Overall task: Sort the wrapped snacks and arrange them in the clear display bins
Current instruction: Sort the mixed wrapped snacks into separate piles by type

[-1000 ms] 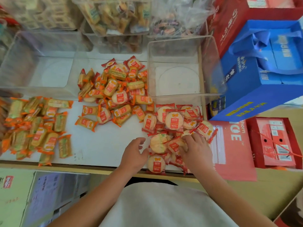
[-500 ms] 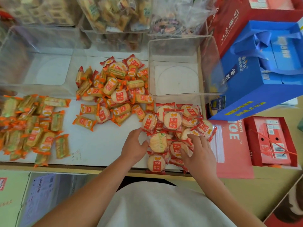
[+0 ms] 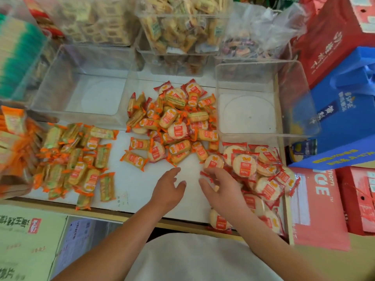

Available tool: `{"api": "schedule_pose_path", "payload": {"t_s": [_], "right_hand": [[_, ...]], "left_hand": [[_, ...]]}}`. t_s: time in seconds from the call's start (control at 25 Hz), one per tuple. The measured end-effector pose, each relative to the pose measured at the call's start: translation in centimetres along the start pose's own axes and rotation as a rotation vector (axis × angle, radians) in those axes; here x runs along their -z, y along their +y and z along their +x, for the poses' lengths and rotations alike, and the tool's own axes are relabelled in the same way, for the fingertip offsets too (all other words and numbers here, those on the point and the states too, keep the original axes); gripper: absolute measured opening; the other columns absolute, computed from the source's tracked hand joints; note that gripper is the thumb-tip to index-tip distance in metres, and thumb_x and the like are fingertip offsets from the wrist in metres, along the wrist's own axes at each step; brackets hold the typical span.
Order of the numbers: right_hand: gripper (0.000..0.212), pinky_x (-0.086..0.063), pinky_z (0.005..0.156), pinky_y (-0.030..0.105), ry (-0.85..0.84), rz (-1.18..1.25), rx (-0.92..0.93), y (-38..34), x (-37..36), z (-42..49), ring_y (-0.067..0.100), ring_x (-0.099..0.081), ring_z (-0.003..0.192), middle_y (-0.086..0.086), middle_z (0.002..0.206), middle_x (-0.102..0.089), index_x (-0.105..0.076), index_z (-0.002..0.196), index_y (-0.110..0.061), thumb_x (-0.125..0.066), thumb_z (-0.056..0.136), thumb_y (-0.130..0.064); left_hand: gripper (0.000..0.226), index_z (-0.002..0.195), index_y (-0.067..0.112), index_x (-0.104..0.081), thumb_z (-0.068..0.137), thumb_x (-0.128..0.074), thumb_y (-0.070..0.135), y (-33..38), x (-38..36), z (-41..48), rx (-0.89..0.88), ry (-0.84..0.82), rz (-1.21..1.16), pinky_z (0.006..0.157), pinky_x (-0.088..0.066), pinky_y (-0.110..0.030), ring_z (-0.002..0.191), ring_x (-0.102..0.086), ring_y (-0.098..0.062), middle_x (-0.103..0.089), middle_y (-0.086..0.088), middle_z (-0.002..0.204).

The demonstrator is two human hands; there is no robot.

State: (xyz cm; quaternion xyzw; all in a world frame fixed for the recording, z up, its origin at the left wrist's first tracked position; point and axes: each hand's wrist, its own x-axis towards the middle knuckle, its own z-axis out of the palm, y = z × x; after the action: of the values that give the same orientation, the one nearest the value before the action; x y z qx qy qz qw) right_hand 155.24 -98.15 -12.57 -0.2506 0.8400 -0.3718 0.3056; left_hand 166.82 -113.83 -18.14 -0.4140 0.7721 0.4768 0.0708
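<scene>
Three heaps of wrapped snacks lie on the white table point(image 3: 134, 183). Long green-and-orange packets point(image 3: 77, 163) are on the left, a mixed orange and red heap point(image 3: 176, 126) sits in the middle, and round red-wrapped crackers point(image 3: 245, 165) are on the right. Two empty clear bins stand behind them, the left bin point(image 3: 97, 94) and the right bin point(image 3: 247, 112). My left hand point(image 3: 168, 189) hovers over bare table with its fingers spread and holds nothing. My right hand point(image 3: 221, 189) is at the left edge of the round crackers, its fingers curled round a red-wrapped packet point(image 3: 207, 176).
Filled clear bins point(image 3: 178, 23) and a plastic bag of sweets point(image 3: 253, 37) stand at the back. A blue gift bag point(image 3: 345, 110) and red boxes point(image 3: 316, 209) crowd the right side. Cardboard cartons point(image 3: 30, 230) sit below the table's front edge on the left.
Both hands have left the middle of the round-cracker heap and shifted left toward the mixed heap. My left hand has opened over bare table. The camera has tilted up slightly.
</scene>
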Motion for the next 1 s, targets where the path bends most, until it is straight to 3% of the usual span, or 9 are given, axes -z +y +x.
{"api": "schedule_pose_path", "payload": {"t_s": [0.16,0.2,0.32,0.4,0.48,0.6,0.72,0.88,1.0], "right_hand": [[0.065,-0.027,0.122,0.036,-0.015,0.006,-0.116,-3.2,-5.6,6.8,0.022,-0.031,0.151,0.004,0.161,-0.036,-0.04,0.153,-0.014,-0.058,0.101,-0.048],[0.071,-0.022,0.122,0.038,0.017,-0.027,-0.16,-3.6,-6.9,8.5,0.028,-0.024,0.153,0.011,0.163,-0.031,-0.037,0.154,-0.008,-0.056,0.1,-0.05],[0.1,-0.023,0.121,0.048,0.228,-0.083,-0.304,-2.9,-8.8,12.2,0.045,-0.028,0.147,0.029,0.156,-0.032,-0.037,0.15,0.005,-0.044,0.084,-0.071],[0.115,-0.018,0.125,0.052,0.302,-0.131,-0.323,-1.0,-9.5,13.6,0.043,-0.023,0.151,0.031,0.16,-0.028,-0.033,0.154,0.004,-0.034,0.079,-0.083],[0.119,-0.009,0.128,0.049,0.26,-0.204,-0.343,0.8,-9.7,14.1,0.037,-0.016,0.155,0.026,0.164,-0.024,-0.028,0.157,0.001,-0.023,0.081,-0.091],[0.109,-0.005,0.129,0.049,0.214,-0.354,-0.333,1.7,-10.2,14.0,0.036,-0.012,0.156,0.024,0.165,-0.022,-0.027,0.157,0.001,-0.019,0.088,-0.084],[0.104,-0.013,0.125,0.048,0.127,-0.321,-0.323,-0.1,-11.5,13.3,0.035,-0.019,0.154,0.02,0.162,-0.031,-0.032,0.155,-0.001,-0.023,0.089,-0.08],[0.064,-0.029,0.12,0.043,-0.015,-0.071,-0.271,-1.9,-12.9,12.4,0.032,-0.035,0.145,0.01,0.148,-0.046,-0.043,0.149,-0.009,-0.046,0.104,-0.054],[0.062,-0.025,0.124,0.046,0.076,-0.085,-0.3,-2.0,-13.1,10.7,0.031,-0.019,0.156,0.013,0.164,-0.031,-0.043,0.153,-0.012,-0.047,0.105,-0.051]], "left_hand": [[0.052,0.147,0.019,-0.051,0.098,-0.066,0.027,-3.0,6.6,1.7,-0.053,0.077,0.089,0.103,-0.041,-0.028,0.131,-0.054,-0.02,-0.055,0.0,0.145],[0.051,0.146,0.018,-0.052,0.098,-0.066,0.026,-4.0,8.2,2.4,-0.061,0.082,0.115,0.103,-0.041,-0.029,0.131,-0.053,-0.023,-0.056,-0.003,0.143],[0.054,0.146,0.015,-0.053,0.096,-0.066,0.03,-6.5,12.0,4.4,-0.078,0.039,0.188,0.109,-0.04,-0.036,0.136,-0.05,-0.028,-0.053,-0.007,0.147],[0.057,0.15,0.017,-0.049,0.097,-0.064,0.032,-7.8,13.7,5.7,-0.102,-0.019,0.209,0.115,-0.037,-0.038,0.143,-0.042,-0.027,-0.046,-0.006,0.154],[0.063,0.157,0.024,-0.038,0.1,-0.063,0.033,-8.5,14.6,6.8,-0.12,-0.083,0.247,0.121,-0.027,-0.037,0.154,-0.024,-0.024,-0.03,-0.003,0.165],[0.073,0.162,0.035,-0.021,0.101,-0.059,0.041,-8.7,15.1,8.3,-0.164,-0.209,0.329,0.126,-0.013,-0.039,0.159,0.005,-0.021,0.002,0.002,0.172],[0.079,0.162,0.043,-0.002,0.102,-0.054,0.045,-8.5,15.1,9.4,-0.194,-0.289,0.548,0.129,-0.011,-0.046,0.155,0.025,-0.025,0.025,0.003,0.168],[0.088,0.16,0.045,0.007,0.1,-0.056,0.037,-8.2,15.0,10.3,-0.257,-0.274,0.744,0.123,-0.024,-0.057,0.157,0.017,-0.031,0.023,0.0,0.17],[0.098,0.161,0.043,0.003,0.092,-0.065,0.026,-8.7,15.7,9.6,-0.276,-0.265,0.784,0.111,-0.046,-0.048,0.156,-0.002,-0.03,0.013,0.0,0.171]]}}
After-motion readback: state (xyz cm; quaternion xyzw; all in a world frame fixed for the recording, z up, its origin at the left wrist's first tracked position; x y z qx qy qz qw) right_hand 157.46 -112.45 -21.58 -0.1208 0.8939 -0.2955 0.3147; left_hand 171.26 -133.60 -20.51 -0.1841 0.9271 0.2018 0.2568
